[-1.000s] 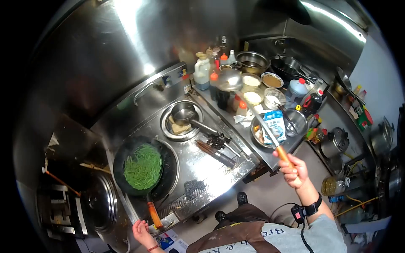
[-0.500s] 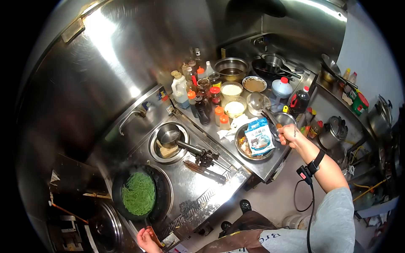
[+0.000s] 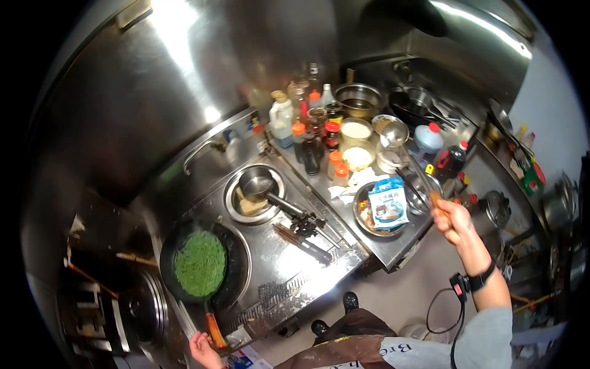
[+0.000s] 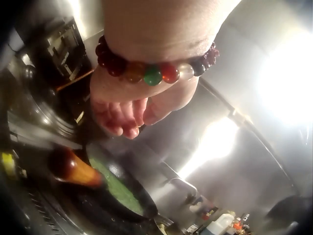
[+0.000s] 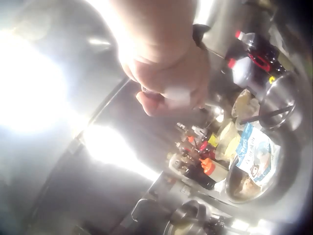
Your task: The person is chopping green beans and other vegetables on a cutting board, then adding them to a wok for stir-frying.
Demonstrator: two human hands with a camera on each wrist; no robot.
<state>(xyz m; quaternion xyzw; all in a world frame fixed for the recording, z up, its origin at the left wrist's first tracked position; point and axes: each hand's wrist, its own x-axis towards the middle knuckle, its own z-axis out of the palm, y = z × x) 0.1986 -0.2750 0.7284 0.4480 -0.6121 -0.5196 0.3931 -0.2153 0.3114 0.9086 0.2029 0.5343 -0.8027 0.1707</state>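
In the head view the right hand point(image 3: 453, 222) grips the wooden handle of a long metal ladle point(image 3: 394, 133), whose bowl is over the seasoning bowls on the side counter. The left hand point(image 3: 204, 349) is beside the wooden pan handle point(image 3: 215, 331), fingers loosely bent with nothing in them. Cut green beans point(image 3: 200, 263) fill the dark wok point(image 3: 167, 261) on the burner. The left wrist view shows a gap between the left hand point(image 4: 122, 110) and the pan handle point(image 4: 78, 169). In the right wrist view the right hand point(image 5: 168, 83) is blurred.
A pot point(image 3: 257, 183) rests in a round basin on the stove, with a brush point(image 3: 302, 243) in front. Sauce bottles point(image 3: 312, 154) line the side counter, beside a blue and white packet point(image 3: 389, 204) on a bowl. A large lid point(image 3: 142, 306) is at the left.
The ladle first swung down onto the bowls at the side counter, and its bowl now shows slightly further from the packet. The right hand has gone from above the packet's edge to its right.
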